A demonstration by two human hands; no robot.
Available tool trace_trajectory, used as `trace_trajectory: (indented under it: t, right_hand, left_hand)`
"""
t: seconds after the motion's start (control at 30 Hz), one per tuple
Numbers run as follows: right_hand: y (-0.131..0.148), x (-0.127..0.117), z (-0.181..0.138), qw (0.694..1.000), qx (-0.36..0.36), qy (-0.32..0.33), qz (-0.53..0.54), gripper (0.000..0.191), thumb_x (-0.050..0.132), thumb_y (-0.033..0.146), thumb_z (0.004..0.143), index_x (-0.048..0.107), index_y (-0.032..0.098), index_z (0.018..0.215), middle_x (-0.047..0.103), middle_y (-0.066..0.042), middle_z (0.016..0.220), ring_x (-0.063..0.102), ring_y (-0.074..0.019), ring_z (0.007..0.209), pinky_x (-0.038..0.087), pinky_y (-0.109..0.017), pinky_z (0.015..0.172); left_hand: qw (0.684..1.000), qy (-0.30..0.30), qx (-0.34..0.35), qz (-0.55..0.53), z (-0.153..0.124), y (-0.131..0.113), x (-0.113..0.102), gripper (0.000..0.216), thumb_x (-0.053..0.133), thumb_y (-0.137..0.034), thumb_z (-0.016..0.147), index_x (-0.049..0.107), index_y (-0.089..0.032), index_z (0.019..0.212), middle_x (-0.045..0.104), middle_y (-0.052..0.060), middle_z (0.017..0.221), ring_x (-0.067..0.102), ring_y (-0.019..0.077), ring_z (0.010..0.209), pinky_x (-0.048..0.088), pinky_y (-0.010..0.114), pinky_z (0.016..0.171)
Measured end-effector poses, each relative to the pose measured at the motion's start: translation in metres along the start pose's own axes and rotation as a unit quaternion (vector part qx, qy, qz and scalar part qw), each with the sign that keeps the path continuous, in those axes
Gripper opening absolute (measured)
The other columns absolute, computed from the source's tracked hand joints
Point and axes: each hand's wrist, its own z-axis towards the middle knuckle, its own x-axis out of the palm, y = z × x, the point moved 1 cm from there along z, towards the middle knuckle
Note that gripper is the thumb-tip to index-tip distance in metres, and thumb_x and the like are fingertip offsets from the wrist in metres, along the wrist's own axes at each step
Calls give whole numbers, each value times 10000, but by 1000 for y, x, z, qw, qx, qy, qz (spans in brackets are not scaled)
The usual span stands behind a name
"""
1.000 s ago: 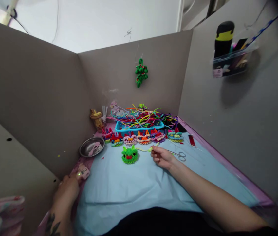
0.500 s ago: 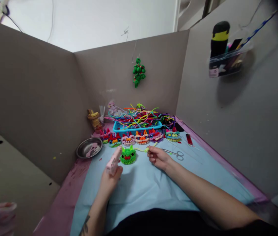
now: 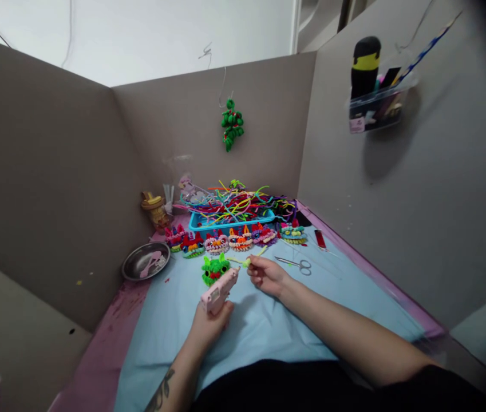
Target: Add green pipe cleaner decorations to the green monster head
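Observation:
My left hand (image 3: 211, 323) is wrapped round the handle of a pink glue gun (image 3: 219, 290). The gun's nozzle points up and right, toward my right hand (image 3: 266, 276). Between the fingertips of that right hand I pinch a yellow-green pipe cleaner piece (image 3: 246, 263), with thin ends sticking out on both sides. Just behind the glue gun sits a green fuzzy pipe cleaner head (image 3: 213, 269) with ears, dark eyes and a red mouth, partly covered by the gun. Small scissors (image 3: 297, 265) lie to the right of my right hand.
A blue tray (image 3: 230, 223) heaped with coloured pipe cleaners (image 3: 243, 201) stands at the back. Several finished fuzzy heads (image 3: 240, 238) line up before it. A metal bowl (image 3: 146, 261) is at left. Grey walls enclose three sides; a clear bin (image 3: 378, 111) hangs on the right one.
My left hand has brought the glue gun rightward, closer to my right hand and now in front of the green head. My right hand still pinches the pipe cleaner piece. The whole view has shifted slightly.

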Motion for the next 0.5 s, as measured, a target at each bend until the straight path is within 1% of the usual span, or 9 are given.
trace_trajectory:
  t: [0.03, 0.13, 0.17, 0.23, 0.3, 0.37, 0.43, 0.5]
  right_hand:
    - [0, 0, 0, 1000, 2, -2, 0, 158, 669, 139, 675, 512, 147, 697, 489, 35, 512, 381, -40, 415, 200, -125, 340]
    - [-1, 0, 0, 1000, 6, -4, 0, 164, 669, 141, 675, 508, 146, 703, 486, 37, 512, 380, -40, 413, 201, -122, 339]
    - [-1, 0, 0, 1000, 8, -4, 1, 167, 670, 140, 674, 506, 146, 704, 485, 37, 513, 381, -40, 413, 200, -122, 339]
    - [-2, 0, 1, 1000, 13, -2, 2, 173, 672, 138, 672, 502, 144, 702, 486, 36, 515, 385, -40, 413, 200, -119, 337]
    - [-2, 0, 1, 1000, 15, -1, 5, 171, 669, 133, 673, 500, 141, 698, 487, 34, 513, 386, -40, 412, 199, -117, 335]
    - [-2, 0, 0, 1000, 14, 0, 8, 165, 663, 127, 675, 500, 140, 696, 487, 34, 511, 385, -40, 412, 199, -116, 333]
    - [-3, 1, 0, 1000, 13, 0, 6, 161, 661, 125, 677, 501, 140, 695, 485, 34, 509, 386, -40, 413, 199, -115, 332]
    - [-3, 1, 0, 1000, 13, 1, 4, 167, 665, 129, 675, 499, 139, 690, 483, 34, 509, 387, -39, 412, 199, -116, 331]
  left_hand:
    - [1000, 2, 0, 4, 0, 0, 0, 581, 533, -385, 770, 400, -229, 1314, 575, 121, 1156, 435, 40, 393, 405, 210, 385]
    - [999, -19, -15, 22, 0, 5, 1, 548, 525, -367, 774, 436, -196, 1287, 651, 98, 983, 484, 69, 404, 415, 207, 387]
    - [999, -24, -14, 29, 0, 6, 0, 543, 529, -357, 770, 447, -190, 1280, 666, 90, 932, 522, 92, 439, 433, 213, 408]
    - [999, -23, 4, 42, 1, 6, 0, 535, 540, -336, 760, 469, -189, 1270, 681, 87, 890, 601, 150, 575, 483, 236, 491]
    - [998, -16, 28, 51, 2, 4, 1, 530, 537, -312, 757, 477, -190, 1270, 688, 87, 891, 631, 194, 734, 516, 269, 602]
    - [997, -12, 43, 55, 3, 1, 1, 531, 520, -286, 761, 467, -189, 1281, 686, 84, 918, 627, 214, 830, 522, 303, 682]
    - [997, -9, 47, 56, 3, -2, 2, 539, 507, -267, 762, 451, -196, 1294, 676, 84, 973, 623, 218, 852, 521, 326, 706]
    - [998, -6, 46, 52, 2, -3, 3, 549, 500, -260, 763, 437, -206, 1306, 649, 92, 1061, 626, 207, 806, 525, 319, 671]
